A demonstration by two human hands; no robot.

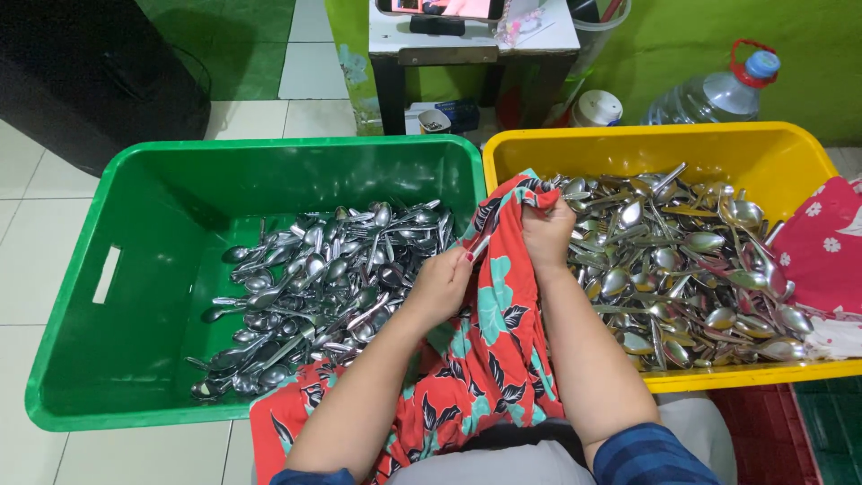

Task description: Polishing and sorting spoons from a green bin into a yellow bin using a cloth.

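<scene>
Spoons fill both crates in front of us, and between them we work a red floral cloth (489,350) that drapes from our lap up over the shared rims. We have our right hand (548,235) clenched around a bunched fold of that cloth at its upper end, just over the edge of the yellow crate (628,144); whether a spoon sits inside the fold we cannot tell. We keep our left hand (440,286) lower on the same cloth, fingers (461,260) curled and pinching it together with what looks like a thin metal handle at the fingertips, though that part is too small to be sure of. On our left the green crate (162,180) holds a heap of steel spoons (314,287) piled toward its right side, leaving bare green floor at the left. On our right the yellow crate carries a denser heap of spoons (682,260) right across it. A second red cloth with white flowers (822,247) hangs over the yellow crate's far right rim. Behind the crates we see a large clear water bottle (718,94) standing against the green wall and a small white table (467,40).
</scene>
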